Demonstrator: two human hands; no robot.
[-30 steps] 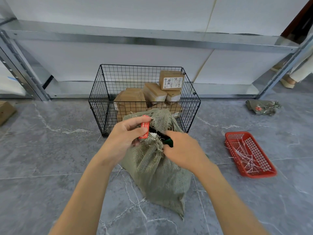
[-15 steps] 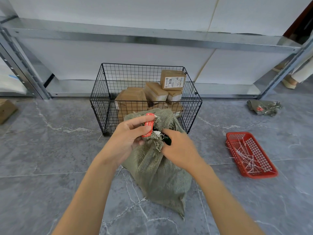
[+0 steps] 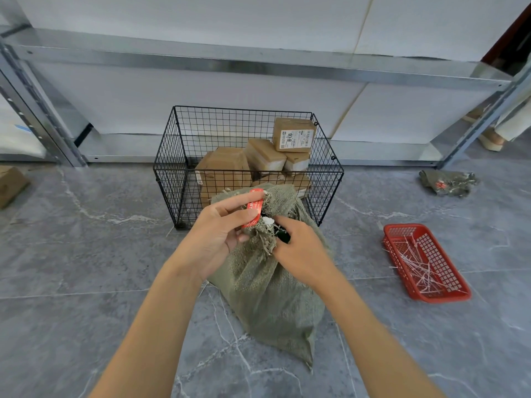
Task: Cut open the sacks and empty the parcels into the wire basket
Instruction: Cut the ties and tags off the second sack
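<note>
Currently, your left hand pinches the red tag, tensioning the sack neck before the wire basket; your right hand grips a dark cutter there.

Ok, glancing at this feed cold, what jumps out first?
At centre, the left hand pinches the red tag on the green sack, and the right hand holds a dark tool at its tied neck. Behind stands the wire basket with brown parcels; a red tray of white ties lies right.

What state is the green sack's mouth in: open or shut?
Shut: the sack is bunched tight at the neck beside the red tag the left hand pinches; the right hand holds a dark tool there.
</note>
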